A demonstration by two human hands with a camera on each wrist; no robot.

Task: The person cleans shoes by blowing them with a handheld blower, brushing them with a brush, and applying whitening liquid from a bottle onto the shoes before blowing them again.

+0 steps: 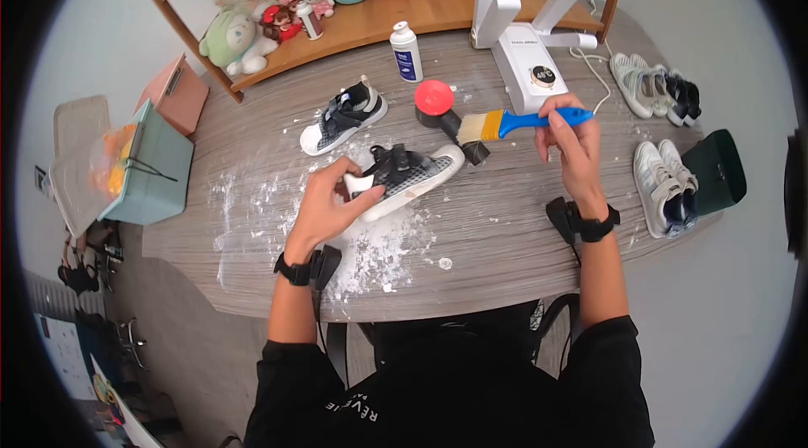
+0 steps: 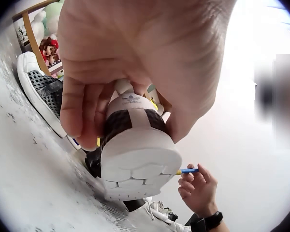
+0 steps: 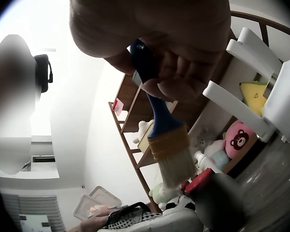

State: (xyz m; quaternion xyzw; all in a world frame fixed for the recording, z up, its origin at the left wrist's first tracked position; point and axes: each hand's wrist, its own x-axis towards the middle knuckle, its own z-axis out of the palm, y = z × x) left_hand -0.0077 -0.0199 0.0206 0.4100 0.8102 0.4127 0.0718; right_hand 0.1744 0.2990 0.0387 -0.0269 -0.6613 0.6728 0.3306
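Observation:
A small black-and-white shoe, with a checked upper and black straps, is tilted over the powdered table. My left hand grips it by the heel, fingers on one side and thumb on the other. The white sole and heel tab face the left wrist view. My right hand pinches the blue handle of a paintbrush, its pale bristles pointing toward the shoe's toe. The matching shoe stands behind on the table. Near the bristles are a red-topped dark cup and a black object.
White powder covers part of the wooden table. A white bottle and a white device with upright arms stand behind. More shoes and a dark green bin are on the right. Plush toys sit on a shelf.

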